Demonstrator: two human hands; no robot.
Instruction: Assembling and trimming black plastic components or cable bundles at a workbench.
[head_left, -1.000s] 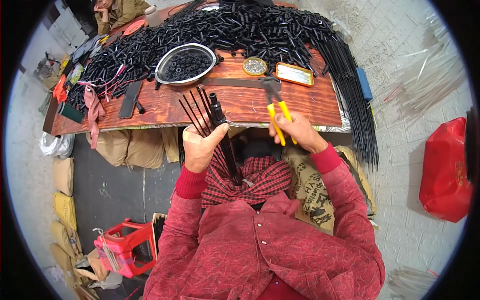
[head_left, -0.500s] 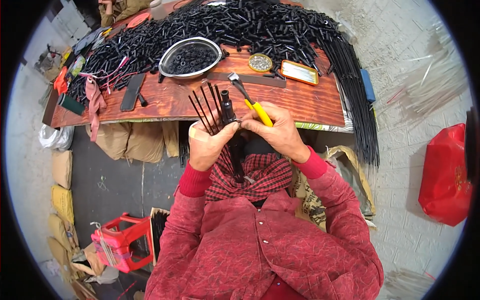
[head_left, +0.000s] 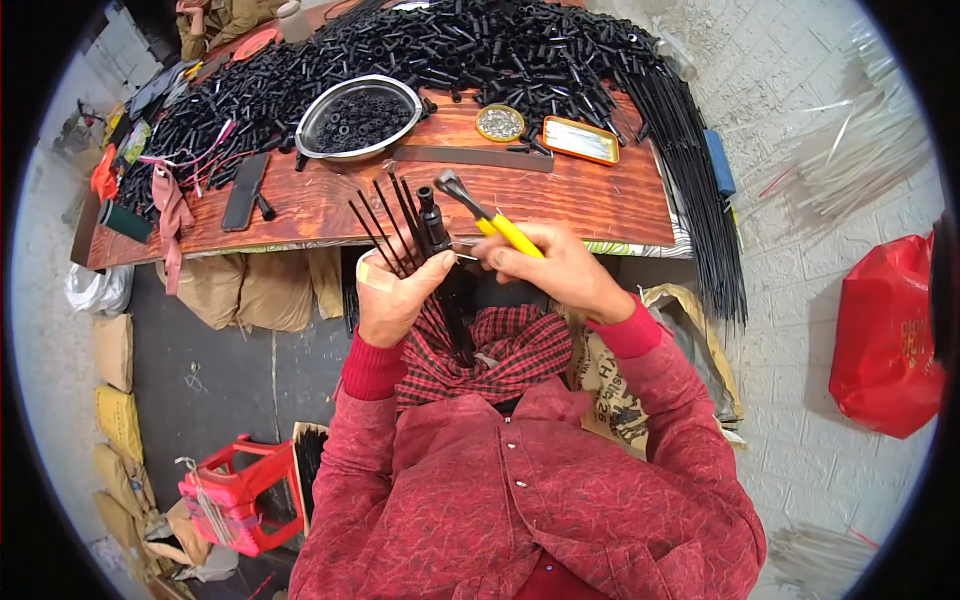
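My left hand (head_left: 392, 300) is closed round a black tubular part (head_left: 431, 215), held upright, and several thin black rods (head_left: 380, 225) that fan out above the fingers. A light patch like a plaster covers its back. In my right hand (head_left: 560, 265) are yellow-handled pincers (head_left: 515, 236), their metal jaws tilted up and left over the table edge. A thin silvery wire or pin (head_left: 465, 257) spans the gap between the tube and my right fingertips. The black part's lower end hangs over the checked cloth (head_left: 500, 345) on my lap.
Black tubular parts (head_left: 500, 45) are heaped across the wooden table (head_left: 320, 205). On it stand a metal bowl (head_left: 302, 140) of black rings, a round tin (head_left: 500, 122) and a tray (head_left: 582, 140) of white sticks. Long black rods (head_left: 708, 240) overhang the right edge. A red stool (head_left: 235, 495) is lower left.
My right hand has drawn slightly away from the left, and the thin wire or pin shows more plainly between them. The whole view has shifted a little, moving the scene left.
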